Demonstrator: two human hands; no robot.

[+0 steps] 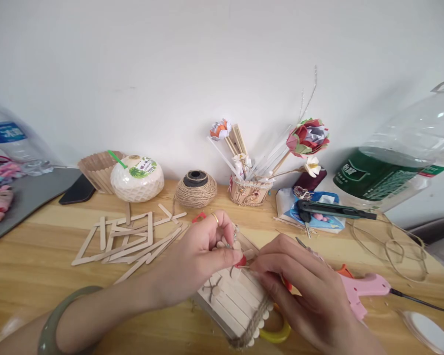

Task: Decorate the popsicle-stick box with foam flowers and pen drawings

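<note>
Fingertips converge over the pale, box-like piece faced with flat wooden sticks and edged in brown twine, resting on the light wooden table right beneath both hands, presumably to keep its face within easy reach! The left hand brings thumb and forefinger together beside a small red piece, anything between them too hidden to tell, while the right hand pinches a thin, pale strand, likely for fine control.
</note>
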